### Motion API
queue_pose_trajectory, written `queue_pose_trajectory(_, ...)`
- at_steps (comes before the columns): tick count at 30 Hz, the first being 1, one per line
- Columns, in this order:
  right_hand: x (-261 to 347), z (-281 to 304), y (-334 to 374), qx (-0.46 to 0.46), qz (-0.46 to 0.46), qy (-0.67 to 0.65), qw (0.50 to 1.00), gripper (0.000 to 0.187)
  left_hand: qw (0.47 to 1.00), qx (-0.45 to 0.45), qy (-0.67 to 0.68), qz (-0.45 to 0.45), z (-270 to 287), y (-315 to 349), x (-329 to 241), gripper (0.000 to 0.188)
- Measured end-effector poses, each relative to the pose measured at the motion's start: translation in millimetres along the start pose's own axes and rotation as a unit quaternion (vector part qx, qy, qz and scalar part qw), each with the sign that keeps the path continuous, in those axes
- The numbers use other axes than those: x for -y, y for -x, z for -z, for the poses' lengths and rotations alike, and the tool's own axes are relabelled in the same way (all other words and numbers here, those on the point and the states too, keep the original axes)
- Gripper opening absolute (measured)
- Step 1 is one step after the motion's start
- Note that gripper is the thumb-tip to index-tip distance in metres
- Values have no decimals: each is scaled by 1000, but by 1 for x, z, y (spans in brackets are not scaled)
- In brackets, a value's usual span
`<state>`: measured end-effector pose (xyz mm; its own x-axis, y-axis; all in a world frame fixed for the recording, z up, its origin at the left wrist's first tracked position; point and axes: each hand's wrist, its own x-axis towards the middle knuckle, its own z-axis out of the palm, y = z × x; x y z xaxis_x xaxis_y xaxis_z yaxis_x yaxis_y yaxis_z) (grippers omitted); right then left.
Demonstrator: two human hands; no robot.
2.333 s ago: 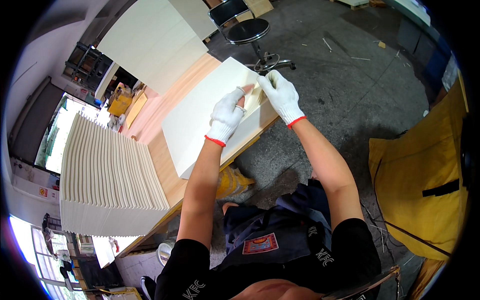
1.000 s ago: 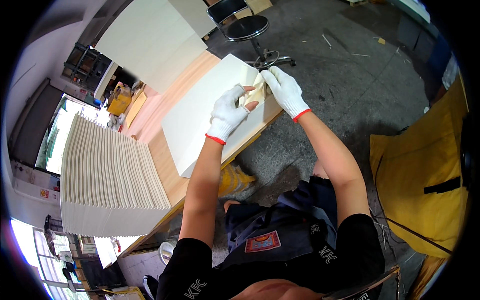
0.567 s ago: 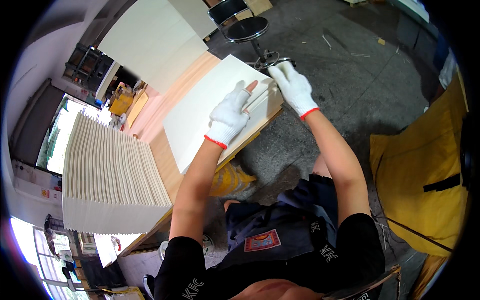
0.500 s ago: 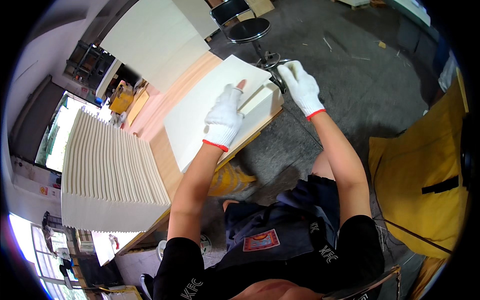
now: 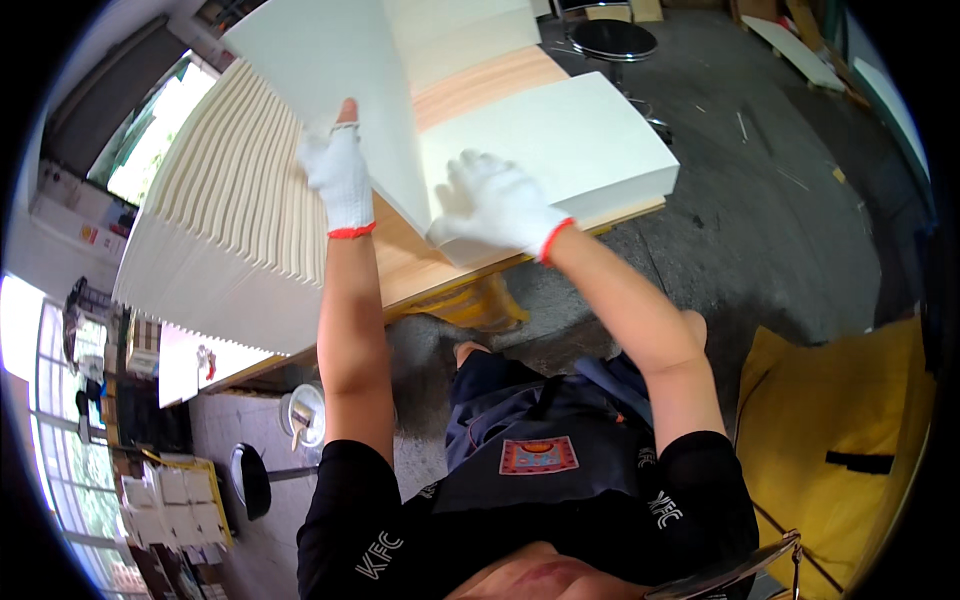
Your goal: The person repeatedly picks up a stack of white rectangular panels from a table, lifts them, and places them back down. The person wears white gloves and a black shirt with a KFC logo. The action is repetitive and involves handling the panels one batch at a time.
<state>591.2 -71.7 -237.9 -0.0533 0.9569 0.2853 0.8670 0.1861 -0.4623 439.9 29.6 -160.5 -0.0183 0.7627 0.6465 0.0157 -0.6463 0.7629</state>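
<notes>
My left hand (image 5: 342, 180), in a white knit glove with a bare thumb tip, grips the near edge of a large white sheet (image 5: 370, 110) that stands raised and slanting. The thumb lies against the sheet's face; the fingers are blurred and partly hidden. To the right lies a thick white block of sheets (image 5: 590, 135) on the wooden table. My gloved right hand (image 5: 500, 205) rests over its near left part, fingers stretched out and slightly blurred. Left of my left hand rises a tall stack of folded white sheets (image 5: 215, 200) with ridged edges.
Wood-toned tabletop (image 5: 400, 270) shows between the stack and block. More white sheets (image 5: 460, 35) stand at the back. A round black stool (image 5: 612, 40) is beyond the table, a white bucket with a brush (image 5: 305, 415) below it, and a yellow cloth cover (image 5: 830, 420) at right.
My view has shifted. My left hand has moved left from the flat white sheet to the edge of a raised one. My right hand has come from beyond the table edge onto the block.
</notes>
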Motion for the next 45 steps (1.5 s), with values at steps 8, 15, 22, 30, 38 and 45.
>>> queue_pose_trajectory(8, 34, -84, -13, -13, 11, 175, 984, 107, 986, -108, 124, -2, 58, -3, 20, 38)
queue_pose_trajectory(15, 34, -84, -12, -11, 21, 201, 979, 105, 989, -132, 67, 24, 64, -14, 18, 36)
queue_pose_trajectory(22, 34, -80, -13, -170, 40, 126, 977, 106, 976, -161, 143, -10, 54, -31, 2, 32)
queue_pose_trajectory(30, 31, 11, 4, -337, 214, -221, 890, 62, 937, -108, 331, 29, -31, 22, -83, 56)
queue_pose_trajectory(38, 44, 131, 48, -337, 96, -460, 815, 57, 872, 89, -306, -373, 94, -9, -169, 87)
queue_pose_trajectory(45, 91, 203, -21, -371, 269, 110, 882, 34, 980, 151, -133, 7, 209, -63, -235, 71)
